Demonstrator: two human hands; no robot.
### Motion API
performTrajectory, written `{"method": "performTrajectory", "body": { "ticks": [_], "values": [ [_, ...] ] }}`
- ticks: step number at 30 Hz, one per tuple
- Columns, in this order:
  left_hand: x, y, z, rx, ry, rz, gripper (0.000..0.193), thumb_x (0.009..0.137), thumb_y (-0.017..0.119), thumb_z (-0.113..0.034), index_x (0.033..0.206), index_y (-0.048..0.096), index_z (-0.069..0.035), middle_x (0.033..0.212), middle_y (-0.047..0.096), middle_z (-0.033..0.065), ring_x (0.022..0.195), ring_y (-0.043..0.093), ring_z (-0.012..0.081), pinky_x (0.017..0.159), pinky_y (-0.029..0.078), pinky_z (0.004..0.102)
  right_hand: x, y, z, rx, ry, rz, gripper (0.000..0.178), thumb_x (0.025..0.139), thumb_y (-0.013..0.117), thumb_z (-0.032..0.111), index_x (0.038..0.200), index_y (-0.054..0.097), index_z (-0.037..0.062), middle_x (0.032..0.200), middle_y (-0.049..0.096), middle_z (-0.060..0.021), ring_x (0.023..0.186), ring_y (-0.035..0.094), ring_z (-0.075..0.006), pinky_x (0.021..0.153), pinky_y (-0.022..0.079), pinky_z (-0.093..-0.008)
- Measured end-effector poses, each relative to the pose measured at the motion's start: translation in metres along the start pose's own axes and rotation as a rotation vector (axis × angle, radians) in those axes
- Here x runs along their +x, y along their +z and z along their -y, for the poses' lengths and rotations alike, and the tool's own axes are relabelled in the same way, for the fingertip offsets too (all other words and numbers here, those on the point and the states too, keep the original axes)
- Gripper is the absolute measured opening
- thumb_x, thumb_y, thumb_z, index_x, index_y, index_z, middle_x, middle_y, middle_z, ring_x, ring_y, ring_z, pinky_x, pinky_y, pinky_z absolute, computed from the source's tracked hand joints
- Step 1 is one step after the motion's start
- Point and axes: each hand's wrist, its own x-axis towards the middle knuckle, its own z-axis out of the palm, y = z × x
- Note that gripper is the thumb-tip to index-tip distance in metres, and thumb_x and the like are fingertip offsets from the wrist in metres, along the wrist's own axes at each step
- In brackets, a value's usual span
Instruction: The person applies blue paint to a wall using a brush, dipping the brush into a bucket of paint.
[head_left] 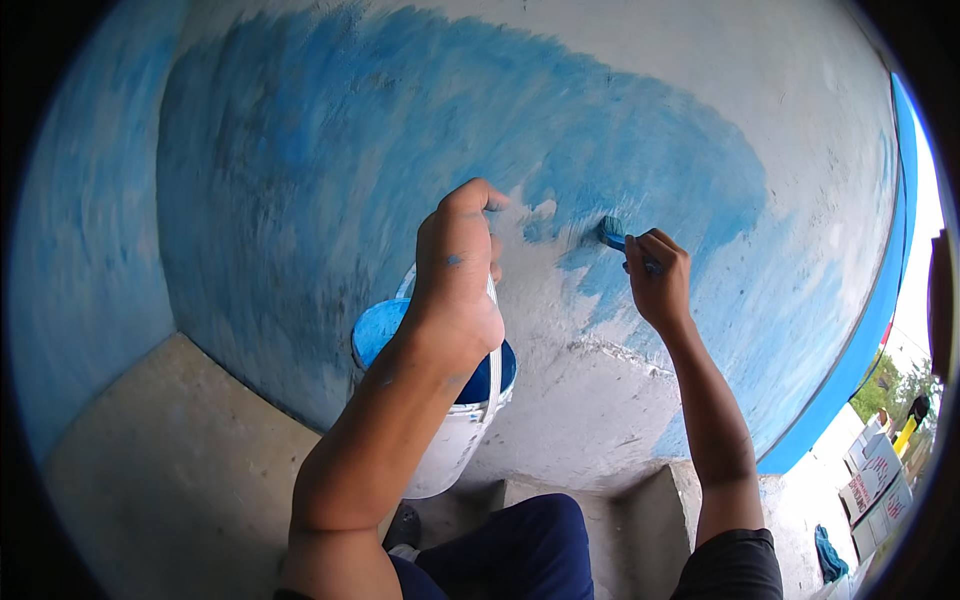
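My right hand (661, 279) is closed around the handle of a paintbrush (612, 232). Its dark, paint-wet bristles touch the wall (540, 350), along the edge between blue paint and bare whitish plaster. To the left, my left hand (460, 255) is raised with curled fingers, and the white handle of a paint bucket (450, 450) runs up into its grip. The hand itself hides where the fingers meet the handle. The white bucket hangs below my wrist, with blue paint inside and smeared round its rim. Spots of blue paint mark my left hand and forearm.
A second wall (90, 240), streaked blue, meets this one in a corner at left. Below it lies a beige concrete surface (180, 440). Concrete ledges (650, 520) stand near my legs. At far right are boxes (880, 490) and a teal cloth (829, 555) on pale ground.
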Motion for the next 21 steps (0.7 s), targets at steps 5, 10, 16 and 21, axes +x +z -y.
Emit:
{"method": "performTrajectory", "body": {
  "ticks": [5, 10, 16, 21],
  "values": [
    [-0.002, -0.001, 0.003, 0.023, -0.022, -0.005, 0.035, 0.08, 0.067, -0.018, 0.069, 0.034, -0.022, 0.067, 0.032, -0.0066, 0.054, 0.024, 0.008, 0.058, 0.021, 0.0291, 0.005, 0.0, 0.007, 0.259, 0.057, -0.196, 0.014, 0.096, 0.065, 0.005, 0.087, 0.069, -0.0047, 0.079, 0.064, -0.0122, 0.063, 0.065, -0.0194, 0.058, 0.048, -0.0294],
    [-0.004, 0.001, -0.001, -0.002, 0.011, -0.011, 0.034, 0.081, 0.067, -0.018, 0.069, 0.034, -0.022, 0.067, 0.033, -0.0067, 0.053, 0.024, 0.0076, 0.058, 0.021, 0.0287, 0.009, -0.001, 0.009, 0.176, 0.206, 0.019, 0.026, 0.099, 0.063, 0.01, 0.083, 0.068, -0.0095, 0.075, 0.065, -0.0121, 0.063, 0.071, -0.0191, 0.059, 0.051, -0.0278],
    [-0.007, -0.001, -0.011, -0.027, 0.017, -0.023, 0.034, 0.081, 0.067, -0.017, 0.069, 0.035, -0.022, 0.067, 0.033, -0.007, 0.053, 0.024, 0.0071, 0.057, 0.02, 0.0285, 0.003, -0.007, -0.003, 0.118, 0.178, 0.043, 0.03, 0.1, 0.062, 0.011, 0.079, 0.067, -0.0098, 0.071, 0.065, -0.0107, 0.061, 0.07, -0.0173, 0.057, 0.051, -0.0279],
    [-0.008, -0.002, -0.016, -0.041, 0.056, -0.041, 0.033, 0.081, 0.066, -0.016, 0.069, 0.036, -0.021, 0.066, 0.033, -0.006, 0.052, 0.023, 0.0076, 0.056, 0.019, 0.0286, -0.002, -0.002, 0.003, 0.174, 0.1, -0.153, 0.024, 0.097, 0.065, 0.01, 0.08, 0.067, -0.0074, 0.074, 0.064, -0.0118, 0.062, 0.067, -0.0188, 0.057, 0.048, -0.0302]
  ]
}}
